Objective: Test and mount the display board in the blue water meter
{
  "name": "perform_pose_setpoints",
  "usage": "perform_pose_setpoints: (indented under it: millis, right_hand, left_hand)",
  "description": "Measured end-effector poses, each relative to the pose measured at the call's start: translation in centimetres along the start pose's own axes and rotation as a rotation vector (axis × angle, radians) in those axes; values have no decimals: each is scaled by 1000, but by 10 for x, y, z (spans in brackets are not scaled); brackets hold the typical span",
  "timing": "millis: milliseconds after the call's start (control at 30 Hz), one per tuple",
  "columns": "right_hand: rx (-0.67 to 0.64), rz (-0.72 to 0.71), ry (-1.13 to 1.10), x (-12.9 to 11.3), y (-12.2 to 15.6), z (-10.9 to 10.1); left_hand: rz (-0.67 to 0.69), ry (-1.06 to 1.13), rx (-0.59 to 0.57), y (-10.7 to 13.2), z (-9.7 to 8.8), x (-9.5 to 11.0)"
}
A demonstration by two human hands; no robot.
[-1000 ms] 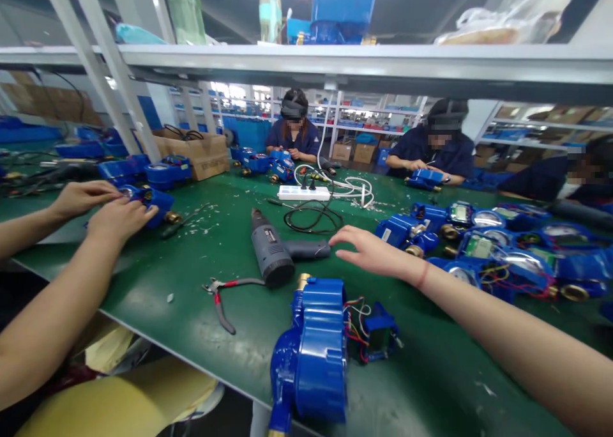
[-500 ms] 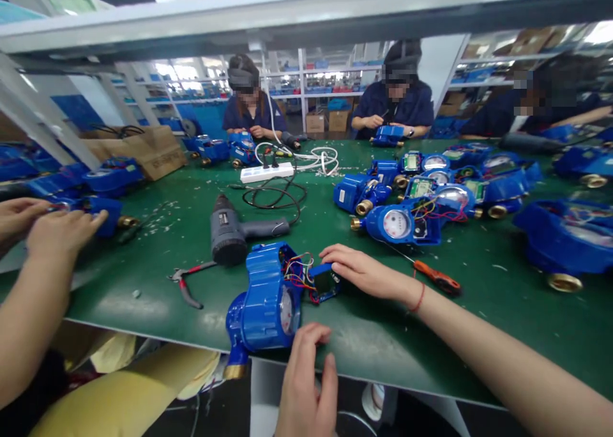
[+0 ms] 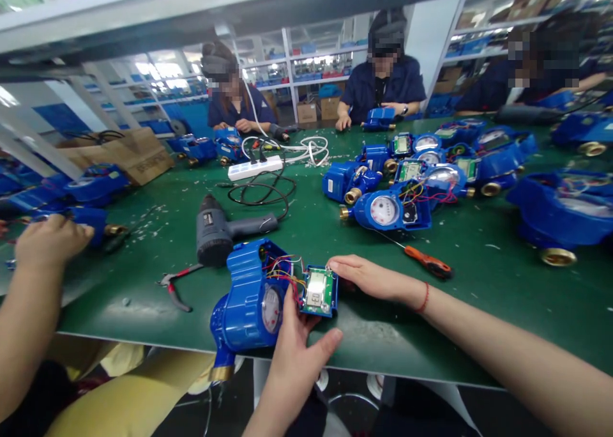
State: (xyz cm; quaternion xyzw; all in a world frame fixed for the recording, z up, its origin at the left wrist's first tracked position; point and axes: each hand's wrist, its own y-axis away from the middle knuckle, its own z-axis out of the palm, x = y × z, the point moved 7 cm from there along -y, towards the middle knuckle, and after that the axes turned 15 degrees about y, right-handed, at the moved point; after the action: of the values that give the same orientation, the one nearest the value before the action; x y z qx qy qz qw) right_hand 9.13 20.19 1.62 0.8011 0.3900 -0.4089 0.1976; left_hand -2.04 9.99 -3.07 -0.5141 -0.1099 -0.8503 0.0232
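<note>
left hand [image 3: 297, 354]: at the near edge of the table, fingers up against the near side of the blue meter and the small board; thumb spread to the right, grip loose around the parts
right hand [image 3: 371, 277]: flat and low on the table, fingertips touching the right edge of the small board; fingers nearly closed together, pinching nothing that can be made out
blue meter [image 3: 251, 296]: lying on its side at the near edge of the green table [image 3: 479, 309], dial facing right, brass end hanging over the edge
small board [image 3: 320, 290]: green, in a blue frame, just right of the meter, joined to it by coloured wires [image 3: 285, 274]
heat gun [image 3: 215, 232]: grey, lying just beyond the meter, cord running to the far side
pliers [image 3: 175, 283]: red-handled, left of the meter
screwdriver [image 3: 426, 263]: orange handle, right of the right hand, near the wrist
other meters [image 3: 397, 207]: cluster of blue ones, far right
power strip [image 3: 255, 167]: white, far middle
neighbour's hand [image 3: 50, 239]: at left, on another blue meter
people opposite: three seated on the far side, faces blurred
</note>
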Motion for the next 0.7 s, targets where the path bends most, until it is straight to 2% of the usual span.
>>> perform_pose_setpoints:
  millis: [100,233,333,433,567,633,700]
  right_hand:
    - [-2,30,-36,7,-5,6]
    - [48,72,71,6,-8,1]
    - [192,135,254,-4,10,-23]
    - [337,274,433,-6,48,-54]
    - [468,513,707,28,103,-84]
    - [495,587,790,51,119,-89]
    - [472,597,794,66,127,-86]
  left_hand:
    - [-25,183,-34,-12,15,7]
    - [-50,245,3,-15,22,11]
    - [-62,225,53,-15,20,10]
    - [-62,222,90,-16,16,6]
    - [-70,213,131,-17,15,4]
    - [-88,210,141,-16,16,3]
    - [-100,212,153,-16,17,4]
